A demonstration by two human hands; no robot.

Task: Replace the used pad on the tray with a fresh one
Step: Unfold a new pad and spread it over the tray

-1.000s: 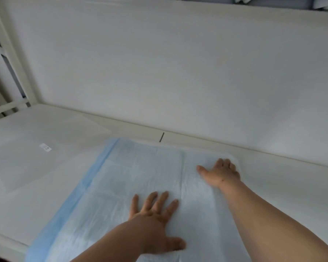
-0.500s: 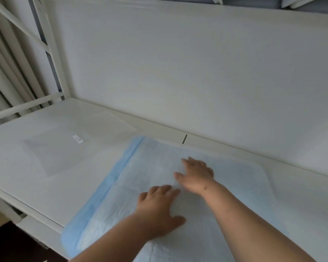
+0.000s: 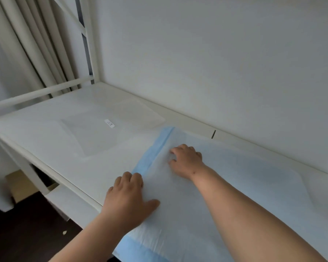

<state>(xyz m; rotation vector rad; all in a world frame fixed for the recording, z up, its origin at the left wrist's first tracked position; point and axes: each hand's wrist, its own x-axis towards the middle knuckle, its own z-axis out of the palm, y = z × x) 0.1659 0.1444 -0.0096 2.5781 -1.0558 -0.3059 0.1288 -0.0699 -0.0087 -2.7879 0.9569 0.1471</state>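
Both hands shifted left across pad point(image 3: 235, 186) since 0.5 s ago, now close to its blue left border. Left hand point(image 3: 129, 201) palm-down, fingers curled at near-left edge, gripping nothing. Right hand point(image 3: 186, 161) farther in, fingers bent, pressing on pad; grip: cannot tell. Pad flat on white tray point(image 3: 45, 140), near corner overhanging front rim. Left of pad: bare tray with clear sheet point(image 3: 110, 131) and small label point(image 3: 109, 123). Wall point(image 3: 216, 63) just behind far edge.
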